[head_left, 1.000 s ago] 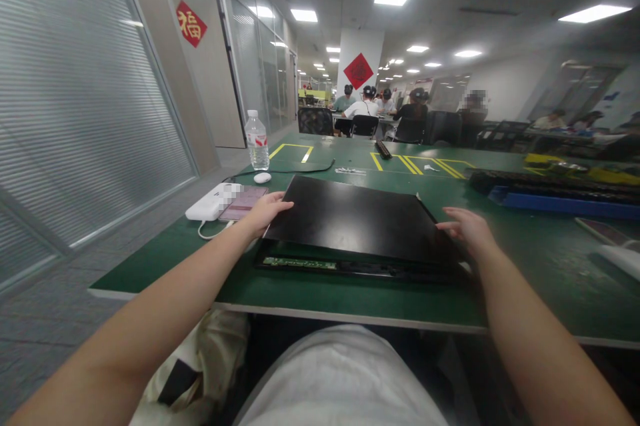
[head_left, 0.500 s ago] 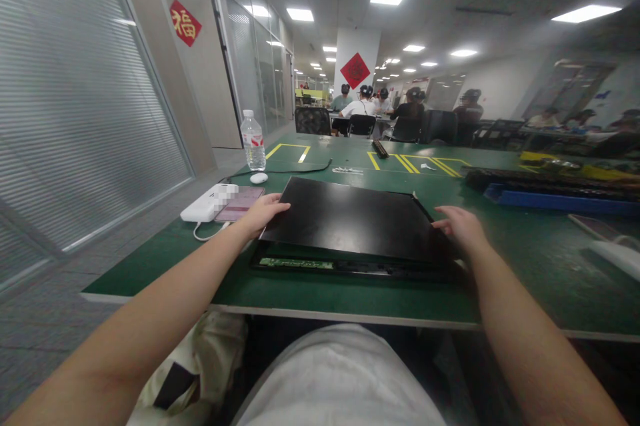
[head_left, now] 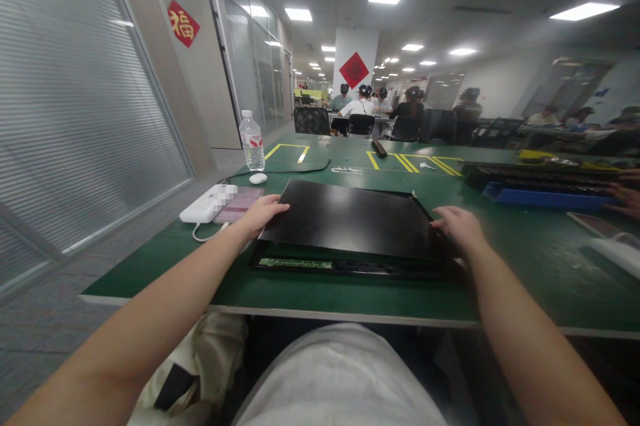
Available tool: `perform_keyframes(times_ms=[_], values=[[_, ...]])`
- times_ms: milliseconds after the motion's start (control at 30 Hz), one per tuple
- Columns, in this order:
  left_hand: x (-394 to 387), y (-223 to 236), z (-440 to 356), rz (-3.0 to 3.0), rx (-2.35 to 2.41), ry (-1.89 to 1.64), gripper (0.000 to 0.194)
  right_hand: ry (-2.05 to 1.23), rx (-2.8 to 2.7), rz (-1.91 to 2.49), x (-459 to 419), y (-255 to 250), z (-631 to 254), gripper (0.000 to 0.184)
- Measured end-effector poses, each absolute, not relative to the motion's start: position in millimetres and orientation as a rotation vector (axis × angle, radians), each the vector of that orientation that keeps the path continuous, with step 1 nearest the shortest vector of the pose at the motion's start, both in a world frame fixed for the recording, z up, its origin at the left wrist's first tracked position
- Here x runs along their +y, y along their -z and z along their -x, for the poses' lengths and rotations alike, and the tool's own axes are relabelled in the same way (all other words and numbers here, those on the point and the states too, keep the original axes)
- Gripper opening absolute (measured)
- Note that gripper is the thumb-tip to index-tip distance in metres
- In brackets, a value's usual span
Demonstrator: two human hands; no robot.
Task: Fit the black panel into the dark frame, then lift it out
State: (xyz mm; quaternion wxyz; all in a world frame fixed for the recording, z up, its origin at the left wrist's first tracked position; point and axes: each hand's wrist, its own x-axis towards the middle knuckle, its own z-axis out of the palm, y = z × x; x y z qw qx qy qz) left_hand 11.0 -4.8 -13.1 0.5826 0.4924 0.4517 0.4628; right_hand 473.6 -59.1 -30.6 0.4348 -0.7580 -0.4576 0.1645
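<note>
Black panel (head_left: 345, 218), glossy, left hand (head_left: 264, 214) pinching edge, right hand (head_left: 460, 226) curled, grip unclear

At left on the green surface (head_left: 150, 275), a clear bottle (head_left: 253, 146) stands far back; nearer lie a small white rounded object (head_left: 258, 179), a white box (head_left: 197, 209) and a pinkish phone (head_left: 244, 201). Yellow tape (head_left: 410, 164) crosses the far part. A long blue piece (head_left: 545, 195) lies right; seated people (head_left: 359, 107) are farther off.

The panel (head_left: 350, 216) is black. The circuit board (head_left: 295, 264) is green. The table (head_left: 350, 299) is dark green with yellow tape lines (head_left: 407, 163). The nearer paper diamond (head_left: 183, 24) is red with gold writing (head_left: 183, 25).
</note>
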Motion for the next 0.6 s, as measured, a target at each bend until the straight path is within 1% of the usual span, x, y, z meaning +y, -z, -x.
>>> perform_keyframes(times_ms=[200,400,600], values=[[-2.2,14.9,-10.1,-1.149,1.096,-1.114,0.038,-0.352,-1.19,1.94,-58.7,31.7,-475.0,0.033],[-0.6,17.9,-9.2,-1.128,1.111,-1.108,0.05,-0.257,-1.258,1.975,-58.5,30.7,-472.9,0.029],[-0.6,17.8,-10.6,-1.153,1.144,-1.091,0.046,-0.193,-1.33,2.027,-59.6,28.2,-470.2,0.033]])
